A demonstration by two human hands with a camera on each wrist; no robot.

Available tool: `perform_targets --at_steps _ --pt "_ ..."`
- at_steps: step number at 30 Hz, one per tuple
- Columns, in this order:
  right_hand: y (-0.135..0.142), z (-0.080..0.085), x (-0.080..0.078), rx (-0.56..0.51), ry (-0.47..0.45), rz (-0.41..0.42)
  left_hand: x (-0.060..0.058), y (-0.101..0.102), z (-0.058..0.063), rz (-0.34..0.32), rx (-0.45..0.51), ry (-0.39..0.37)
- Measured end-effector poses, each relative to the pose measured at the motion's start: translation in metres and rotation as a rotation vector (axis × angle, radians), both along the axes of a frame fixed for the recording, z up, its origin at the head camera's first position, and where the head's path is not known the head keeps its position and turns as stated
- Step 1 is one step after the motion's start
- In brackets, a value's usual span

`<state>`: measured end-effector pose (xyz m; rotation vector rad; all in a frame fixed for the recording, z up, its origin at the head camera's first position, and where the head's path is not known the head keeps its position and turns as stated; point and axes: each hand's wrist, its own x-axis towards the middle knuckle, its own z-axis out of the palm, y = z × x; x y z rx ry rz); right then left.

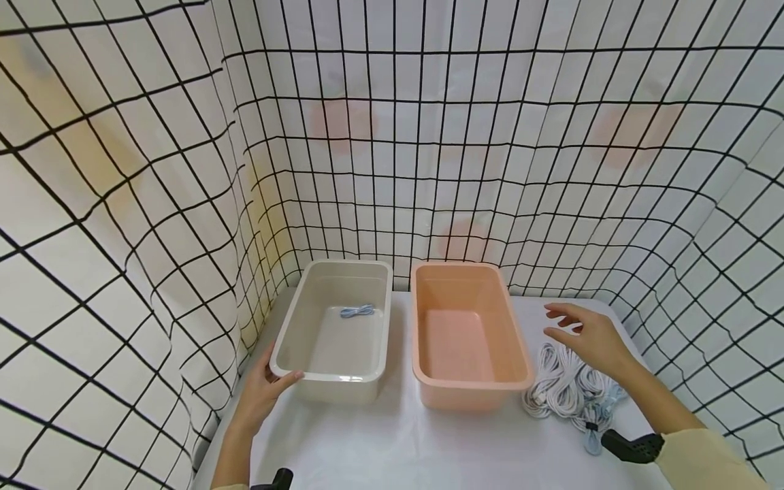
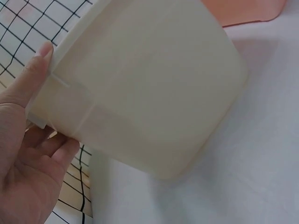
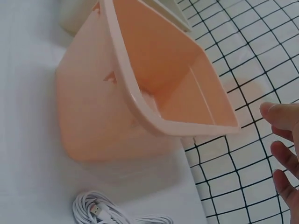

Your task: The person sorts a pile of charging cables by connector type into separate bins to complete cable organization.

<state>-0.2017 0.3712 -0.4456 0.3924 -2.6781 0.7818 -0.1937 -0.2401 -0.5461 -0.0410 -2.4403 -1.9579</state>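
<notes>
Left hand is gripping the rim of a cream rectangular plastic tub at its near left corner; in the left wrist view the thumb is lying over the rim and the fingers are curling beneath it, so they are clamped on the tub. This tub is standing toward the far left corner of the white worktop. Inside, a small bundle of pale blue cable is lying on the floor of the tub, toward its far end.

A peach rectangular plastic tub is standing just beside it, to the right, its far end near the worktop's far edge; its floor is showing bare.

Right hand is hovering near the worktop's right edge, fingers bent, thumb and fingertips apart, holding nothing. Below it, a heap of coiled white cables is resting between the peach tub and the right edge. Some pale blue cable is lying at the heap's near right side, with a black tie nearby. A USB plug is showing on one coil in the right wrist view.

Black wire grid is rising behind the far edge.
</notes>
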Motion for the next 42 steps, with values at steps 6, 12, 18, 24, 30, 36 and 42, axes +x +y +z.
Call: perform_targets --at_steps 6,12,18,24,30,36,42 --pt "0.019 -0.010 0.012 0.015 0.027 -0.042 -0.001 0.001 0.001 -0.001 -0.009 -0.003" --pt "0.039 -0.022 0.022 0.008 0.025 -0.076 -0.001 0.000 0.000 0.002 0.004 -0.006" --pt "0.058 -0.034 0.030 0.033 0.002 -0.120 0.000 0.000 -0.002 0.009 -0.016 0.003" --pt "0.074 -0.052 0.040 0.039 -0.065 -0.157 0.001 -0.001 -0.003 0.008 0.000 0.006" --pt "0.090 -0.074 0.049 -0.008 -0.103 -0.223 0.000 -0.001 -0.002 0.005 -0.022 0.017" --pt "0.101 -0.104 0.057 -0.037 -0.154 -0.301 -0.001 -0.001 -0.003 0.002 0.002 0.017" --pt "0.110 -0.129 0.062 -0.082 -0.231 -0.413 -0.001 -0.001 -0.004 0.009 0.005 0.023"
